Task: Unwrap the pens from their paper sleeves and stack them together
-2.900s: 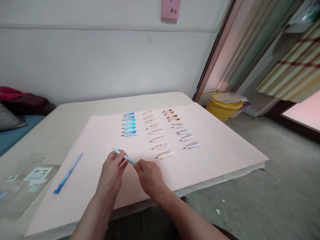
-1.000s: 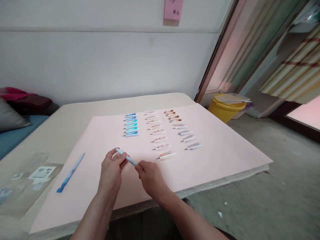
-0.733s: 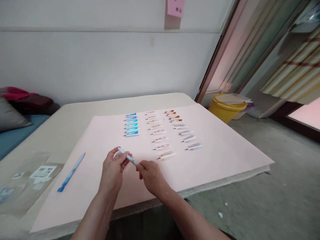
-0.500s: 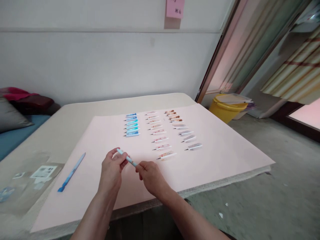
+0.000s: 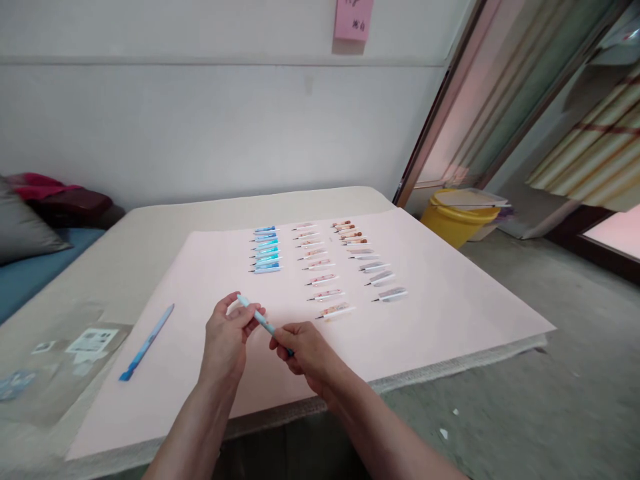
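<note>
A light blue pen slants between my hands above the pink sheet. My left hand pinches its pale upper end with thumb and fingers. At the lower end my right hand is closed around the barrel, and a bit of dark blue shows by its fingers. Another blue pen lies alone on the sheet to the left. Beyond my hands are rows of slim pen refills with printed slips: a blue group, a pinkish column, and a right-hand column of brown and grey ones.
The pink sheet covers a cream padded table. Clear plastic packaging with labels lies at the left. A yellow bucket stands on the floor behind the right edge. A grey cushion sits far left.
The grip stays much the same; my right hand has turned slightly, and dark blue at the pen's lower end now shows. The whole view has shifted a little.
</note>
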{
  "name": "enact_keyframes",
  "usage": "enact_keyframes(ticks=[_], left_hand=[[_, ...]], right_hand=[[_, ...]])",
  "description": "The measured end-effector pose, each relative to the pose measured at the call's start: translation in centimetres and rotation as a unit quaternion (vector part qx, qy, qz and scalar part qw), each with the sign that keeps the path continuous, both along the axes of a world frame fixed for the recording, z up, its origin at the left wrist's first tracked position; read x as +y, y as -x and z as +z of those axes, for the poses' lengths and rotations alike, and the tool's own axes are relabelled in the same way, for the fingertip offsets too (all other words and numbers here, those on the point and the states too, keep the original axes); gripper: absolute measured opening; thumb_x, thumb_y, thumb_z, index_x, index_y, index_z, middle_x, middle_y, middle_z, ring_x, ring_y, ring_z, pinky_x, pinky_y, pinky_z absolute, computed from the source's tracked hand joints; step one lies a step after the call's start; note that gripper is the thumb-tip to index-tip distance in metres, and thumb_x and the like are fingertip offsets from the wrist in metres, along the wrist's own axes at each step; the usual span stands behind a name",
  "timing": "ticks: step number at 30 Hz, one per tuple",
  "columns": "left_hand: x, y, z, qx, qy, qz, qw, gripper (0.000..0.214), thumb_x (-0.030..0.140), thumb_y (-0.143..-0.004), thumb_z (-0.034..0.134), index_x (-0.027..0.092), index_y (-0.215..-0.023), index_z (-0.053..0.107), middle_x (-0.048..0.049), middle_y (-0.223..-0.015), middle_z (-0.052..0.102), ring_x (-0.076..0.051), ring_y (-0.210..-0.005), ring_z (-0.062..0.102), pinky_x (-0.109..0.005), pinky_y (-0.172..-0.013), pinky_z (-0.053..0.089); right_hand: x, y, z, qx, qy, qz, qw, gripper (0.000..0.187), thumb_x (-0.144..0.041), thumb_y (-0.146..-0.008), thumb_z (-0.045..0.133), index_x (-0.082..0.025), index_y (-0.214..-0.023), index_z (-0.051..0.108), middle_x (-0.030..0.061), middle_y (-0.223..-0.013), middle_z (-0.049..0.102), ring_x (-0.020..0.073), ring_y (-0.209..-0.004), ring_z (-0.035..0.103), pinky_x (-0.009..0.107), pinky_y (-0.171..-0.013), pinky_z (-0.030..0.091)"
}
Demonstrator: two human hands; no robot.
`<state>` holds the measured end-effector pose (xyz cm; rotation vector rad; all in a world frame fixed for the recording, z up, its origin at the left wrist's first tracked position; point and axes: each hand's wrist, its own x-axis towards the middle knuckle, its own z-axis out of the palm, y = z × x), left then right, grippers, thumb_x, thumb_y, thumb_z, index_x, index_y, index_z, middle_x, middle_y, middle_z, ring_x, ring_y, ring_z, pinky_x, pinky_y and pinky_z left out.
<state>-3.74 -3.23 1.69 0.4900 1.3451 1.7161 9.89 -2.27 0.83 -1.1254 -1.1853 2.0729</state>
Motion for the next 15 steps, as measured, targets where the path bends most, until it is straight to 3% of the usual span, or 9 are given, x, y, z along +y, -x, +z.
enact_keyframes(ticks=[4,10,15], left_hand=[[0.00,-0.02,0.08,0.001,0.001,0.002,1.000,0.045,0.010,-0.065,0.069,0.018,-0.105,0.050,-0.0056,-0.080,0.065,-0.018,-0.074,0.066,-0.036,-0.073,0.052],[-0.07,-0.20,-0.21,0.004,0.025,-0.007,1.000,0.039,0.018,-0.065,0.071,0.016,-0.099,0.052,-0.0067,-0.080,0.066,-0.018,-0.074,0.065,-0.035,-0.074,0.050],[-0.46,-0.70,-0.48,0.026,0.071,-0.081,0.994,0.027,0.031,-0.064,0.071,0.013,-0.080,0.059,-0.0042,-0.071,0.063,-0.012,-0.062,0.059,-0.029,-0.069,0.048]], right_hand=[[-0.02,-0.10,0.49,0.039,0.043,0.011,0.998,0.023,-0.031,-0.078,0.051,-0.013,-0.066,0.057,-0.0063,-0.047,0.041,0.0013,-0.033,0.019,0.021,-0.038,0.009],[-0.08,-0.05,0.07,0.018,0.012,-0.014,1.000,0.025,-0.034,-0.078,0.052,-0.012,-0.067,0.058,-0.0052,-0.048,0.045,0.0010,-0.032,0.024,0.020,-0.036,0.011],[0.03,-0.17,-0.01,0.020,-0.002,-0.037,0.999,0.025,-0.035,-0.079,0.051,-0.012,-0.072,0.058,-0.0046,-0.049,0.047,0.0020,-0.033,0.029,0.019,-0.036,0.014]])
